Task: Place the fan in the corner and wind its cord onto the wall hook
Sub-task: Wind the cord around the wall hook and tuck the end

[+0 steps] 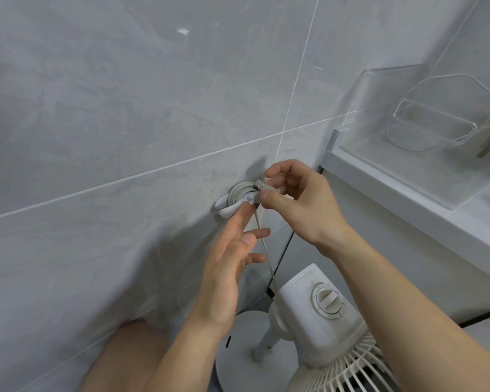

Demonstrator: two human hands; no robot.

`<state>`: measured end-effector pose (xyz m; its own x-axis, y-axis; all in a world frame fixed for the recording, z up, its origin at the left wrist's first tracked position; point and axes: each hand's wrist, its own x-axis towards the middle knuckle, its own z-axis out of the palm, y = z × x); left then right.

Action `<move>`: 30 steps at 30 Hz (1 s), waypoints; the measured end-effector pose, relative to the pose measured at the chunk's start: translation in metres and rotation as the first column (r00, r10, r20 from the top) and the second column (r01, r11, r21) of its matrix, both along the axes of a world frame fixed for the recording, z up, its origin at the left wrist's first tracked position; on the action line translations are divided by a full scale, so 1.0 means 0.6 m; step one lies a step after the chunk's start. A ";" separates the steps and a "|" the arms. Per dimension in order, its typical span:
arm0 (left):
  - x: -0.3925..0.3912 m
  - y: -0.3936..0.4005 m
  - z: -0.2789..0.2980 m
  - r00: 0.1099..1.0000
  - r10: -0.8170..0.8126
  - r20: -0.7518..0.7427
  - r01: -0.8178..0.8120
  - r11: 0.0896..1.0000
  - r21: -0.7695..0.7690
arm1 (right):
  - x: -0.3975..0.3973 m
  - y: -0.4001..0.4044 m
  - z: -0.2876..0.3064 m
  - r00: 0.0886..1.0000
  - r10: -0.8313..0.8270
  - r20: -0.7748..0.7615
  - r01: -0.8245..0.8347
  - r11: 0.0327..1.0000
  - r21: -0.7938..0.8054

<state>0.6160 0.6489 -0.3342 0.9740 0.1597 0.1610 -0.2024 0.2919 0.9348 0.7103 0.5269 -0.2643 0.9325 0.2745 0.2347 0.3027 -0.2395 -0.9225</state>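
Grey cord [239,193] coiled on wall hook [224,206], right hand [297,199] pinching plug, fan [323,321] below.

Even soft light, faint shadows, wide-angle edge bending

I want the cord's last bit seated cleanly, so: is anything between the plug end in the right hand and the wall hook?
Nothing visible is. The right hand pinches the plug end right against the cord coil wound on the wall hook. The left hand touches the hook from below, not across the path.
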 end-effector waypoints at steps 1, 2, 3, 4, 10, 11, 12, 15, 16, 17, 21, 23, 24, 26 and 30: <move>0.000 0.001 0.000 1.000 -0.004 0.000 0.004 1.000 -0.003 | 0.000 -0.001 -0.001 1.000 0.010 -0.003 -0.010 1.000 0.020; 0.000 0.001 0.000 1.000 -0.009 -0.001 0.009 1.000 -0.003 | 0.000 -0.001 -0.003 1.000 0.020 -0.011 -0.020 0.999 0.045; 0.000 0.002 0.000 1.000 -0.013 -0.003 0.013 1.000 0.000 | 0.000 -0.001 -0.004 0.999 0.031 -0.022 -0.029 0.997 0.076; -0.001 0.002 0.001 1.000 -0.015 -0.006 0.015 1.000 0.005 | 0.000 -0.002 -0.005 0.998 0.042 -0.036 -0.037 0.993 0.110; 0.002 0.004 0.001 1.000 0.014 -0.026 -0.013 0.999 0.041 | -0.002 0.000 -0.001 0.988 0.085 -0.130 -0.050 0.967 0.250; 0.002 0.004 0.002 0.999 0.014 -0.029 -0.013 0.999 0.046 | -0.001 0.001 0.001 0.988 0.085 -0.129 -0.049 0.965 0.258; 0.001 0.004 0.002 0.999 0.016 -0.031 -0.014 0.999 0.048 | -0.001 0.002 0.002 0.989 0.084 -0.126 -0.048 0.963 0.266; 0.000 0.004 0.003 0.999 0.020 -0.033 -0.019 0.999 0.050 | -0.002 0.002 0.004 0.989 0.092 -0.112 -0.057 0.957 0.284; 0.001 0.004 0.004 0.999 0.021 -0.032 -0.020 0.998 0.053 | -0.003 0.001 0.005 0.989 0.101 -0.112 -0.065 0.955 0.291; 0.001 0.004 0.003 0.999 0.023 -0.034 -0.021 0.998 0.057 | -0.003 0.000 0.005 0.987 0.110 -0.114 -0.072 0.953 0.296; 0.001 0.005 0.004 0.999 0.018 -0.035 -0.016 0.999 0.052 | -0.001 -0.006 0.000 0.981 0.151 -0.121 -0.120 0.966 0.230; 0.001 0.004 0.003 0.999 0.020 -0.040 -0.018 0.999 0.030 | -0.001 -0.013 -0.002 0.965 0.197 -0.174 -0.168 0.972 0.164; 0.001 0.004 0.003 0.999 0.025 -0.043 -0.024 0.999 0.022 | -0.003 -0.015 -0.002 0.951 0.219 -0.217 -0.190 0.971 0.146; -0.001 0.004 0.004 0.999 0.032 -0.041 -0.031 0.999 0.022 | -0.008 -0.017 -0.004 0.922 0.243 -0.303 -0.212 0.968 0.130; -0.001 0.003 0.004 0.999 0.031 -0.034 -0.030 0.999 0.041 | -0.013 -0.013 -0.006 0.916 0.183 -0.358 -0.147 0.981 0.125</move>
<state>0.6154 0.6509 -0.3318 0.9739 0.1831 0.1339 -0.1775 0.2475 0.9525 0.7023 0.5189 -0.2677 0.9012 0.4254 -0.0825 -0.0331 -0.1224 -0.9919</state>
